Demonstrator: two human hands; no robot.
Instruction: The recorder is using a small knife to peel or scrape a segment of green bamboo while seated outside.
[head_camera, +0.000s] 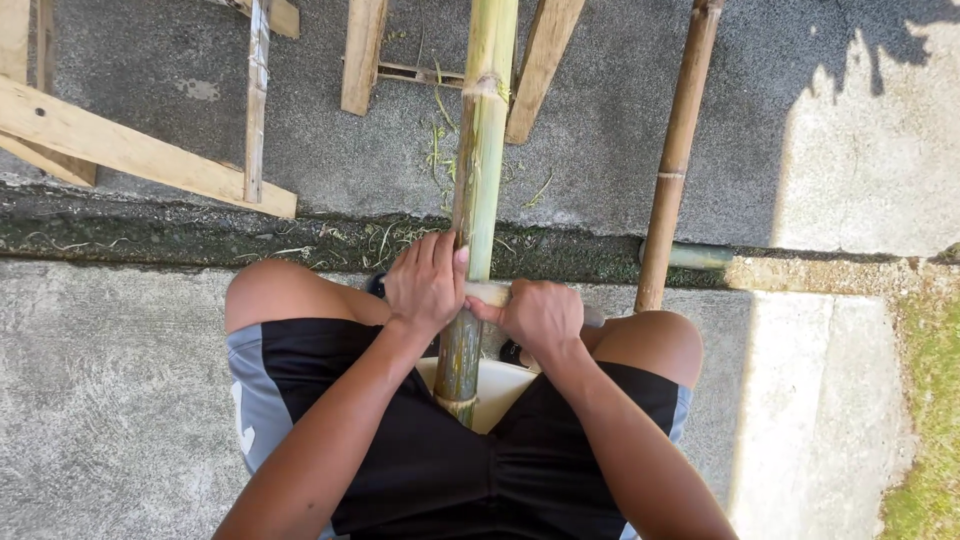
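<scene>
A long green bamboo pole (480, 160) runs from the top of the view down between my knees, its near end over a pale seat (500, 392). My left hand (427, 283) wraps the pole from the left side. My right hand (540, 315) is closed on a pale handle (490, 293) of a tool laid crosswise against the pole; the tool's blade is hidden behind my hands. Green shavings (440, 150) lie on the concrete beside the pole.
A second, browner bamboo pole (675, 160) lies to the right. Wooden planks and a frame (130, 150) lie at the upper left, more timber (540, 70) by the pole. A mossy gutter (200, 240) crosses the concrete. Grass (925, 420) edges the right.
</scene>
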